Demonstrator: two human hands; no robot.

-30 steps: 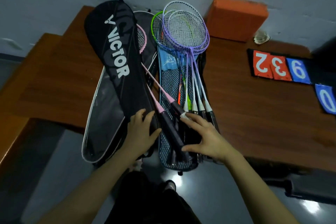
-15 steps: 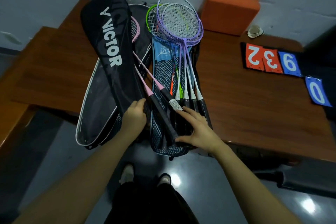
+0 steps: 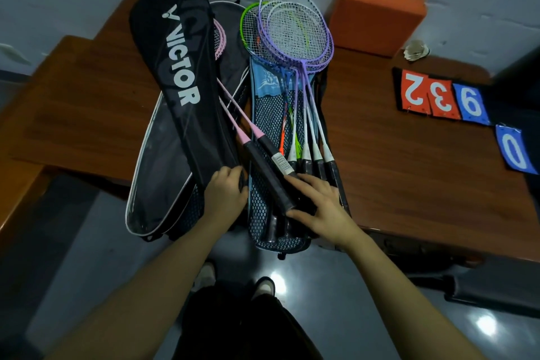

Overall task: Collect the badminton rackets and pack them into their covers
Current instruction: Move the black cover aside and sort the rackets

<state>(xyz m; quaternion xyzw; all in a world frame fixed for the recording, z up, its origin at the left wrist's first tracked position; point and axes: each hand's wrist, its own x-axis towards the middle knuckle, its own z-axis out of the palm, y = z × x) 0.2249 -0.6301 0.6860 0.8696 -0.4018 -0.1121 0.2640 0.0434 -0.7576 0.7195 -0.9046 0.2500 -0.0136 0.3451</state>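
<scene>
- Your left hand [image 3: 226, 199] had its fingers curled round the near end of the black Victor cover [image 3: 181, 82], gripping its edge where it hung past the table's front.
- Your right hand [image 3: 317, 207] lay spread over the bunched racket handles, fingers reaching across the black grips and thumb tucked under the end of one handle.
- Between your two hands, the two pink-shafted rackets [image 3: 251, 134] slanted away to the left; their heads were tucked beneath the black cover, and only a pink rim showed past its edge.
- Just beyond your right hand, the purple rackets [image 3: 295, 35] lay stacked with a green-rimmed racket [image 3: 244, 23], handles toward you and heads at the far side.
- Under that stack lay a blue mesh cover [image 3: 270, 114], its near end hanging off the table below your right hand.
- To the left of your left hand, an opened grey cover with white piping [image 3: 157, 172] lay under the black one.
- All of this rested on a brown wooden table [image 3: 409, 169].
- Farther right of your right hand lay score cards [image 3: 441, 96] showing 2, 3, 9 and 0.
- Beyond the racket heads sat an orange block [image 3: 377, 23], with a shuttlecock [image 3: 415, 51] to its right.
</scene>
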